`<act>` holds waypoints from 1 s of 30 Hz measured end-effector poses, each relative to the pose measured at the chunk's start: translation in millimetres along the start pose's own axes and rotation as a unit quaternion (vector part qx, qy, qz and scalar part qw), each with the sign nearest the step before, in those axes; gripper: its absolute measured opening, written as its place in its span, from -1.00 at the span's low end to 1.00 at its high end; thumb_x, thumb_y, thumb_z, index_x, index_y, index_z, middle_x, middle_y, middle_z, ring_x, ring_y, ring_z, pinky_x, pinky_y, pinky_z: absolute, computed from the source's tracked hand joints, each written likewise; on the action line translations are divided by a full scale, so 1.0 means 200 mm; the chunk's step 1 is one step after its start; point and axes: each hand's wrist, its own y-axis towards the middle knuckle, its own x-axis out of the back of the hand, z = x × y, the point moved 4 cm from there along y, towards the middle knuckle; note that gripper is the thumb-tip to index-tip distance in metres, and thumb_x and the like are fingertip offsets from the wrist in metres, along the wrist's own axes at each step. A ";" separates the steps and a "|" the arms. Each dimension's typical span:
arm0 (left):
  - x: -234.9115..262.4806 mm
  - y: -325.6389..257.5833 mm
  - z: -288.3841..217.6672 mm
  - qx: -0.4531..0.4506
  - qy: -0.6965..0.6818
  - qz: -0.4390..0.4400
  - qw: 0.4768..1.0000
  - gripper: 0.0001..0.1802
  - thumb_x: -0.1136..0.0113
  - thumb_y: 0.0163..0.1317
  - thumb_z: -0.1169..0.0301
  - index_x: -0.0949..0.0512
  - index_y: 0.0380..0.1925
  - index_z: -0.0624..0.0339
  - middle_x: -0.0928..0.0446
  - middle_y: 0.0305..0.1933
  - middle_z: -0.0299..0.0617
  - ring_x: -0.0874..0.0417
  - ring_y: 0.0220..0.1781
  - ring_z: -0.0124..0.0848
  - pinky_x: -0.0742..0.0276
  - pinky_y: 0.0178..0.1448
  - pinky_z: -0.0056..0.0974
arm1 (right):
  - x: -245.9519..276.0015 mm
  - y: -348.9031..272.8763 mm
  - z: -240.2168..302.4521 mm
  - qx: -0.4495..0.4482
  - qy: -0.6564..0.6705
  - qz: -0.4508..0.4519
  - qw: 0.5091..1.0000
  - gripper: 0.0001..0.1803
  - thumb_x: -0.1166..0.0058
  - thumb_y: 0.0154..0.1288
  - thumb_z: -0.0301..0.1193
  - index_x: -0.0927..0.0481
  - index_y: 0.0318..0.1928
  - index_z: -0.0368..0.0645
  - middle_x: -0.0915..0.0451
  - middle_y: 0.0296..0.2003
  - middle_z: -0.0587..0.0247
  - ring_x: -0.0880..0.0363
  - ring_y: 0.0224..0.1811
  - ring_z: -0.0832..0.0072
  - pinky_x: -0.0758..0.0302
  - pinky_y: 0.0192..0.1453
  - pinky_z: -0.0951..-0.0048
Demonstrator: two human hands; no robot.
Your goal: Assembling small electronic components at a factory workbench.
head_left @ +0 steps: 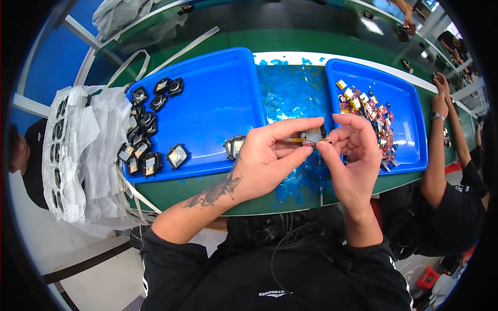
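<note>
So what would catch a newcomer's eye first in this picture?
Probably the left blue tray, with black-cased devices mostly along its left side, and the right blue tray, with many small multicoloured parts. Between them, blue scraps are strewn over the green table. Near the centre, the left hand holds a small wired device, the right hand close beside it.

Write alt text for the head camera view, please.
A left hand holds a small wired device, with the right hand at its edge, over a green table between a left blue tray of black devices and a right blue tray piled with small parts.
</note>
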 end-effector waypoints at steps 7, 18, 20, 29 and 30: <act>0.01 0.00 0.01 0.015 -0.018 0.004 1.000 -0.54 -0.13 0.25 0.67 -0.48 0.18 0.26 -0.57 0.03 -0.17 -0.59 0.06 -0.51 -0.55 0.16 -0.39 | -0.01 0.01 -0.01 0.062 -0.063 -0.025 0.996 -0.47 -0.29 0.09 -0.69 -0.46 0.11 -0.25 -0.51 -0.39 0.38 -0.37 -0.46 0.77 -0.31 -0.39 0.73; 0.01 -0.01 0.02 -0.001 0.004 -0.034 0.999 -0.58 -0.13 0.23 0.67 -0.49 0.11 0.24 -0.61 0.01 -0.15 -0.62 0.08 -0.47 -0.53 0.18 -0.36 | -0.04 0.01 -0.01 -0.010 -0.072 0.001 0.997 -0.39 -0.28 0.09 -0.68 -0.40 0.18 -0.26 -0.49 -0.25 0.29 -0.49 -0.34 0.70 -0.54 -0.33 0.69; 0.01 -0.01 0.01 0.005 -0.002 -0.040 0.999 -0.59 -0.14 0.23 0.66 -0.49 0.11 0.24 -0.61 0.01 -0.15 -0.63 0.07 -0.47 -0.54 0.18 -0.35 | -0.04 0.01 -0.01 -0.027 -0.059 0.008 0.998 -0.39 -0.28 0.10 -0.68 -0.39 0.19 -0.27 -0.48 -0.22 0.28 -0.53 -0.29 0.68 -0.58 -0.29 0.68; 0.02 -0.01 -0.02 -0.022 0.001 -0.048 0.999 -0.55 -0.16 0.20 0.72 -0.45 0.13 0.34 -0.61 0.01 -0.05 -0.64 0.07 -0.41 -0.59 0.14 -0.34 | -0.05 0.05 -0.02 -0.121 0.103 0.076 0.984 -0.47 -0.20 0.15 -0.71 -0.41 0.15 -0.27 -0.54 -0.26 0.30 -0.55 -0.18 0.66 -0.58 -0.19 0.67; 0.03 -0.02 -0.05 -0.003 -0.004 -0.059 0.998 -0.53 -0.18 0.18 0.72 -0.45 0.13 0.34 -0.61 0.00 -0.07 -0.64 0.05 -0.41 -0.60 0.13 -0.33 | -0.05 0.07 -0.01 -0.142 0.125 0.092 0.978 -0.48 -0.20 0.15 -0.70 -0.41 0.14 -0.27 -0.56 -0.27 0.30 -0.56 -0.20 0.65 -0.55 -0.23 0.64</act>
